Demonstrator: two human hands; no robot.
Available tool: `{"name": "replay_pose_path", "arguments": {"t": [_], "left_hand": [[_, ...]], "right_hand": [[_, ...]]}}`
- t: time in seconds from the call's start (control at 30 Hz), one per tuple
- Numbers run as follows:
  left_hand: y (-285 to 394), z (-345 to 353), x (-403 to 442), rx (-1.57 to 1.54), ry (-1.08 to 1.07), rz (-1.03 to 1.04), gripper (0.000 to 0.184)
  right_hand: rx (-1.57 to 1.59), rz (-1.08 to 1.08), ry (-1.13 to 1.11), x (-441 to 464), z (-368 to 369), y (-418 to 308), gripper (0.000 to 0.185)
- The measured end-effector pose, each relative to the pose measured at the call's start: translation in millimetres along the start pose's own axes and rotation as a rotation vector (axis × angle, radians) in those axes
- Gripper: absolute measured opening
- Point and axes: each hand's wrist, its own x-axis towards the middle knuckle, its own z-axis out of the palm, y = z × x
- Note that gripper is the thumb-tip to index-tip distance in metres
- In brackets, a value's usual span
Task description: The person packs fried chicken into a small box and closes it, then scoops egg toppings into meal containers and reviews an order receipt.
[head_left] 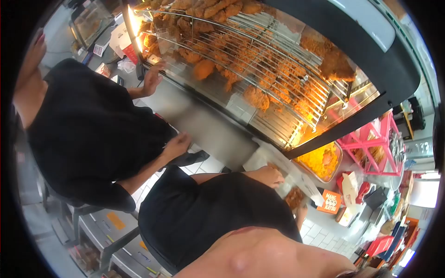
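Observation:
My left hand (pixel 271 176) is closed, its curled fingers on the upper part of a clear plastic bag (pixel 306 183). Browned fried food (pixel 294 197) shows inside or just under the bag. Part of my right hand (pixel 301 216) appears beside that food, low at the right of my black top; its fingers are hidden. Just above the bag stands a lit glass display case (pixel 222 109) with wire racks (pixel 278 69) of fried pieces. A tray of yellow food (pixel 321 160) sits to the right of my left hand.
A co-worker in black (pixel 92 139) stands at the left, one hand (pixel 152 79) by the case and the other (pixel 178 145) lower down. Pink crates (pixel 378 143), an orange box (pixel 329 201) and an open carton (pixel 350 187) are on the right. Steel drawers (pixel 116 231) lie lower left.

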Motion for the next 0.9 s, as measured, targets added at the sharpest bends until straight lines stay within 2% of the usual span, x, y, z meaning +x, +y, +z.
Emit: {"name": "replay_pose_path", "arguments": {"t": [0.03, 0.1, 0.13, 0.17, 0.2, 0.23, 0.27, 0.3, 0.33, 0.37, 0.47, 0.5, 0.53, 0.57, 0.6, 0.63, 0.67, 0.7, 0.73, 0.77, 0.8, 0.83, 0.87, 0.9], "left_hand": [[25, -31, -1, -0.097, 0.002, 0.031, 0.025], [62, -107, -14, -0.113, 0.359, 0.071, 0.023], [46, -133, -14, 0.146, 1.028, 0.340, 0.012], [63, -200, -26, 0.285, 1.270, 0.372, 0.010], [61, -261, -40, 0.389, 1.356, 0.427, 0.015], [67, -300, -43, 0.244, 1.649, 0.436, 0.027], [70, -343, -56, 0.630, 1.874, 0.097, 0.040], [82, -376, -67, 0.939, 1.932, 0.017, 0.054], [75, -417, -74, 0.471, 1.873, -0.121, 0.056], [78, -442, -76, 0.239, 1.800, -0.184, 0.079], [73, -450, -69, 0.207, 1.596, 0.216, 0.049], [82, -437, -50, 0.168, 1.512, 0.356, 0.039], [122, -392, -41, 0.071, 1.460, 0.300, 0.050], [132, -348, -24, -0.041, 1.345, 0.356, 0.045], [131, -303, -8, -0.149, 1.228, 0.399, 0.041], [124, -259, 4, -0.254, 1.118, 0.432, 0.037], [114, -216, 14, -0.352, 1.018, 0.457, 0.033], [99, -172, 23, -0.296, 0.837, 0.415, 0.020], [112, -131, 31, -0.007, 0.653, 0.435, 0.013], [103, -98, 47, 0.074, 0.460, 0.485, 0.011], [106, -60, 59, -0.265, 0.319, 0.386, 0.017], [109, -32, 65, -0.486, 0.185, 0.248, 0.022], [117, -6, 74, -0.847, 0.099, 0.298, 0.027], [121, 3, 77, -0.744, -0.021, 0.297, 0.048]], "right_hand": [[0.007, 0.034, 0.067, 3, -10, 11, 0.044], [0.030, 0.063, 0.167, 11, -27, 19, 0.046], [0.044, 0.068, 0.211, 16, -34, 23, 0.047], [0.055, 0.067, 0.251, 21, -39, 23, 0.047], [0.070, 0.060, 0.289, 25, -44, 25, 0.048], [0.082, 0.052, 0.321, 31, -48, 26, 0.049], [0.096, 0.040, 0.349, 36, -51, 24, 0.050], [0.116, 0.024, 0.376, 40, -53, 22, 0.051], [0.137, 0.001, 0.399, 45, -54, 22, 0.052], [0.163, -0.026, 0.418, 49, -55, 26, 0.053], [0.311, -0.288, 0.430, 67, -48, 49, 0.055], [0.194, 0.018, 0.545, 24, -46, -1, 0.057], [0.011, 0.036, 0.578, 33, -44, 24, 0.058], [0.009, -0.051, 0.639, 0, -44, -17, 0.061], [-0.105, 0.222, 0.614, -29, -49, -60, 0.063], [-0.228, 0.335, 0.739, -49, -47, -95, 0.063], [-0.170, 0.242, 0.823, -65, -48, -121, 0.061], [-0.069, -0.169, 0.955, -67, -46, -121, 0.051], [0.100, -0.372, 0.913, -71, -47, -136, 0.049], [0.634, -0.419, 0.618, -94, -45, -169, 0.052], [0.555, -0.651, 0.575, -103, -43, -181, 0.058], [0.629, -0.770, 0.414, -119, -40, -198, 0.064], [0.531, -0.798, 0.375, -126, -39, -205, 0.068], [0.477, -0.803, 0.383, -127, -36, -210, 0.056]]}}
